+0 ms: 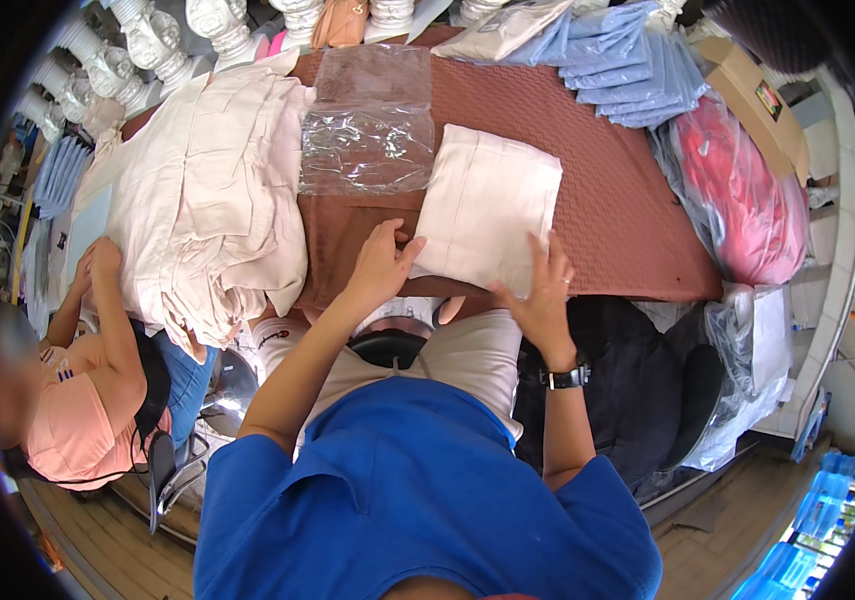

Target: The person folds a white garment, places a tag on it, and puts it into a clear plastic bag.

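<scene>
In front of me a cream folded garment (492,205) lies flat on a table with a brown textured cover. My left hand (385,265) is at its lower left edge, thumb and fingers apart, fingertips by the cloth. At the lower right corner is my right hand (545,305), fingers spread against the fabric's edge; a dark watch is on that wrist. Neither hand grips the garment. A clear plastic bag (367,120) lies flat just to the left of the garment. Farther left rises a large heap of cream garments (207,190).
A person (87,390) in a peach shirt sits at the left by the heap. Blue packets (617,70) are stacked at the far right, near a cardboard box (752,105) and a plastic-wrapped red bundle (737,190). White ornate balusters (152,45) line the far edge. A black chair (617,390) stands right.
</scene>
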{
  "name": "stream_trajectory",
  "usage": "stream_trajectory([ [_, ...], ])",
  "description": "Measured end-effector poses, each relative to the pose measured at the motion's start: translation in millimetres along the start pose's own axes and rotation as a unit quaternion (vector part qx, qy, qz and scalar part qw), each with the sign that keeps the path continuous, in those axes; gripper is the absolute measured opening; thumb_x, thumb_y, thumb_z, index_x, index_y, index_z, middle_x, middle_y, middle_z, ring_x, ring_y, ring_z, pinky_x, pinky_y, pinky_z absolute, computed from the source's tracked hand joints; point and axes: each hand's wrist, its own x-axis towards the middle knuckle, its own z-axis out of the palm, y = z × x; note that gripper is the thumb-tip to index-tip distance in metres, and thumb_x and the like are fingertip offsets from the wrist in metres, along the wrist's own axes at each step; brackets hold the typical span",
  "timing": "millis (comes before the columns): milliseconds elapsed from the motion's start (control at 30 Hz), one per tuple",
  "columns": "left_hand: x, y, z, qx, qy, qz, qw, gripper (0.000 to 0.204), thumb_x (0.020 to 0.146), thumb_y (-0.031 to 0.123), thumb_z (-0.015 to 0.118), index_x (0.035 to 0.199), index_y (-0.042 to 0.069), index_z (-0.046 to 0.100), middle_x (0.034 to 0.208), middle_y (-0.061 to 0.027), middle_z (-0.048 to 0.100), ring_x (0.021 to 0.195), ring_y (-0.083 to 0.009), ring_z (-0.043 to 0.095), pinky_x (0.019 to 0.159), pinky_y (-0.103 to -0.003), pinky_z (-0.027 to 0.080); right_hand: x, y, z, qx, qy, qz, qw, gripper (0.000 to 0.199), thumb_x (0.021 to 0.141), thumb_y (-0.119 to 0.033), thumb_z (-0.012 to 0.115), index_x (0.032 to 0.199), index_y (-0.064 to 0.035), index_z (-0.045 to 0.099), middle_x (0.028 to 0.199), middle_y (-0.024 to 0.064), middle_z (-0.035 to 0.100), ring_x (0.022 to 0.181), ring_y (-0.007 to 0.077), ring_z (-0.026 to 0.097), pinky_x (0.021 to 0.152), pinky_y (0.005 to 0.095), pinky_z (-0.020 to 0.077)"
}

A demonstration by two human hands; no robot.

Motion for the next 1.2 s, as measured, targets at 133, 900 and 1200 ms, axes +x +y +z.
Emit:
stream_trajectory([
  [133,8.2,8.8,8.0,0.05,-0.057,-0.04,0.996,0.06,0.094,0.035,0.074,0.131,-0.01,0.056,0.113,-0.026,0.07,0.094,-0.0311,0.073,0.085,-0.038,0.057,-19.8,-2.0,28.1,-0.096,-0.056,-0.046,0.993,0.092,0.082,-0.05,0.081,0.157,-0.0152,0.041,0.166,0.0182,0.027,0.149,0.0496,0.023,0.118,0.0675,0.0223],
  [900,28.8,19.4,10.1,-0.401,-0.203,-0.209,0.868,0.034,0.096,0.017,0.07,0.122,-0.004,0.063,0.107,-0.0125,0.071,0.087,-0.0173,0.072,0.073,-0.027,0.059,17.9,-11.8,35.9,-0.112,-0.028,-0.176,0.978,0.078,0.081,-0.012,0.074,0.154,-0.0152,0.046,0.153,0.0179,0.045,0.137,0.0406,0.046,0.113,0.0552,0.0386],
  [1200,62.6,117.7,-19.9,-0.33,-0.162,-0.044,0.929,0.042,0.102,0.036,0.063,0.127,0.002,0.066,0.116,-0.0077,0.071,0.096,-0.0144,0.068,0.086,-0.028,0.054,80.3,-20.9,-10.7,-0.021,0.055,-0.119,0.991,0.059,0.085,0.001,0.063,0.143,-0.0103,0.056,0.114,0.0244,0.071,0.094,0.0413,0.072,0.076,0.0482,0.0592],
])
